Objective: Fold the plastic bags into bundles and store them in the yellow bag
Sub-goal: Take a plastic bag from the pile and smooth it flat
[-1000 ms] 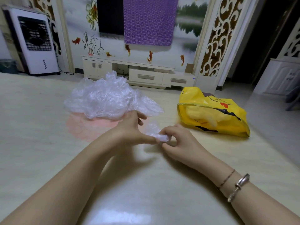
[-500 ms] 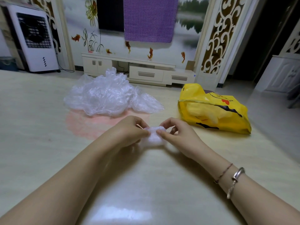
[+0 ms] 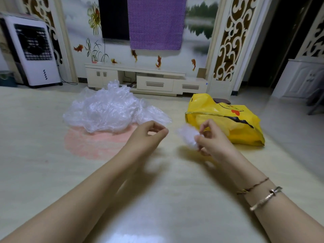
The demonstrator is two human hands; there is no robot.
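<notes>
On the left half of the pale glossy floor (image 3: 43, 155), toward its far edge by the low white cabinet (image 3: 154, 81), lies the crumpled heap of clear plastic bags (image 3: 108, 111), partly over a pink patch of the floor. It is untouched by either hand.

The left hand (image 3: 149, 135) hangs just in front of the heap's near right edge, fingers loosely curled, thumb near the fingertips, holding nothing that I can make out.

A clear gap separates it from the small white folded bundle of plastic (image 3: 188, 135), which the right hand (image 3: 213, 139) pinches at its right end. The bundle is blurred; its long axis seems to slant from upper left to lower right, sticking out leftward from the fingers.

Just beyond and to the right of that hand lies the glossy yellow plastic bag with a red and black print (image 3: 228, 123), on its side, its open mouth facing left toward the bundle. The right hand is plainly the nearer one, so the storing move looks like a short carry rightward and away, turning the bundle to enter the mouth. The slack rim may catch it.
</notes>
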